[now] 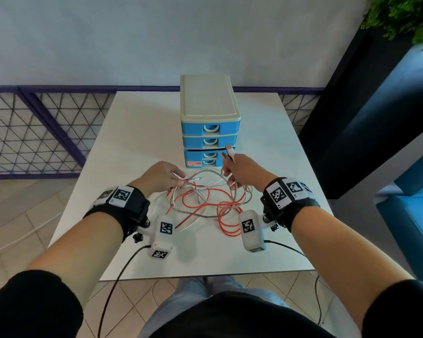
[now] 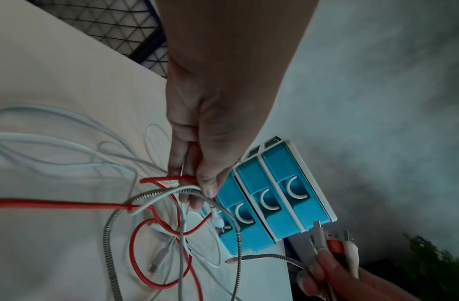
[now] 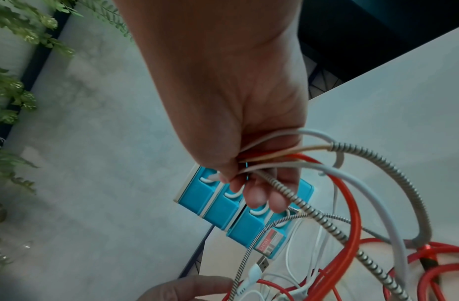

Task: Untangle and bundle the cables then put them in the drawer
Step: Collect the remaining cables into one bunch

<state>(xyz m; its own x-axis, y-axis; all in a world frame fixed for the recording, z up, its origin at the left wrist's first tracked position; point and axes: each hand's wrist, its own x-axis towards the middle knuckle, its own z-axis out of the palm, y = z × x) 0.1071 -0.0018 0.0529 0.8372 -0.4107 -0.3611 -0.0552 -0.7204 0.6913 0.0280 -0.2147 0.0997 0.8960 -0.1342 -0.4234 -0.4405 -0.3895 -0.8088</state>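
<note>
A tangle of cables [image 1: 205, 201] lies on the white table [image 1: 137, 132] in front of the blue drawer unit [image 1: 209, 123]: red cable [image 2: 55, 203], white cable [image 2: 43, 140], and grey braided cable [image 3: 377, 262]. My right hand [image 1: 239, 170] is raised beside the bottom drawers and grips several cable ends, with USB plugs [image 2: 334, 242] sticking up out of the fist. My left hand [image 1: 161, 174] pinches strands at the left of the tangle, red and white among them [image 2: 187, 179]. All drawers look closed; the third one sits slightly ajar.
The drawer unit [image 2: 274, 191] stands at the table's middle, far side. A purple-framed mesh railing [image 1: 34, 132] runs behind the table. A dark pillar and blue seat [image 1: 413, 191] stand right, with plant leaves [image 3: 14, 85] above. Camera leads hang off the near edge.
</note>
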